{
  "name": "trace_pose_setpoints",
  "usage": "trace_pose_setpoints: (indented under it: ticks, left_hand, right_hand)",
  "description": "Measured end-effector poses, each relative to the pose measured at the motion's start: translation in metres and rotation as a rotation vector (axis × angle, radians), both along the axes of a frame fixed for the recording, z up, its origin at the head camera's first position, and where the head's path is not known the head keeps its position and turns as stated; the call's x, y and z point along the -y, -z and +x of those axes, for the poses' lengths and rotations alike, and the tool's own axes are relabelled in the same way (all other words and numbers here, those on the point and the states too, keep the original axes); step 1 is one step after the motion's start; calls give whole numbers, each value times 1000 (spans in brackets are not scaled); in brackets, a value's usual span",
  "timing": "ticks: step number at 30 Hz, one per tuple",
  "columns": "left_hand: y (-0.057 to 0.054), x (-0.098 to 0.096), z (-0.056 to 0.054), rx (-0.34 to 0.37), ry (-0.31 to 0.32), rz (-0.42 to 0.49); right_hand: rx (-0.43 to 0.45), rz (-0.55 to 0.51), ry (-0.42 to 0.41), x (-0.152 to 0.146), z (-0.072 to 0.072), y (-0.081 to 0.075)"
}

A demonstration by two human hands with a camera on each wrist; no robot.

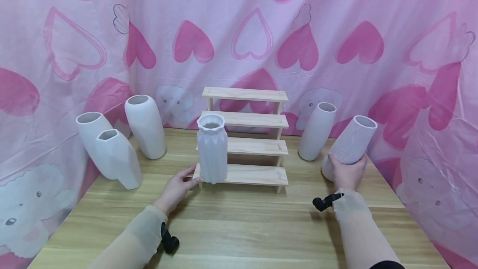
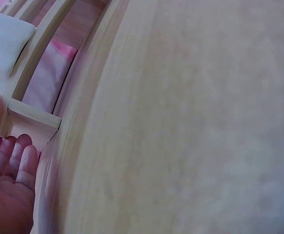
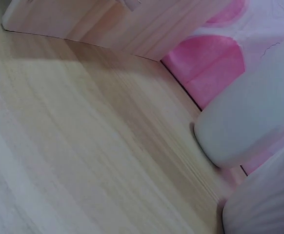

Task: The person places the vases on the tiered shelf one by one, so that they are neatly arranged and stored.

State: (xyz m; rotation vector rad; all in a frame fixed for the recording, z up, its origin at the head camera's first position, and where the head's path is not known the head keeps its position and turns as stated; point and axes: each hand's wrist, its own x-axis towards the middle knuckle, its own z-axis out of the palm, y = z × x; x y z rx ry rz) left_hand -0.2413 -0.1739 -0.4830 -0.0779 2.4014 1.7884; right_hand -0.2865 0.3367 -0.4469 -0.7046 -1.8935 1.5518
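Note:
At the right, my right hand grips the lower part of a white vase with fine ribs. The vase's base shows at the lower right of the right wrist view, close to the table; the right hand is out of that view. My left hand holds the left end of the bottom step of a wooden stepped stand, with the thumb and fingers about the board's end. On that step, near its left end, a white pleated vase with a scalloped rim stands upright.
A smooth white vase stands just left of the held one. On the left are a tall white vase, a wide-mouthed one and a faceted one. A pink heart-patterned curtain hangs behind the wooden table.

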Motion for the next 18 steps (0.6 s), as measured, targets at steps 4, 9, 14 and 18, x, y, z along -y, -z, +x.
trace_pose_setpoints:
  ticks: [4, 9, 14, 18]
  left_hand:
    - [0, -1, 0, 4, 1, 5]
    - [-2, -2, 0, 4, 5, 8]
    - [-2, -1, 0, 11, 2, 7]
    - [-4, -1, 1, 15, 1, 10]
  right_hand:
    - [-8, -15, -7, 1, 5, 0]
    - [-5, -6, -11, 3, 12, -1]
    - [-7, 37, -17, 5, 16, -2]
    - [0, 47, -49, 12, 21, -9]
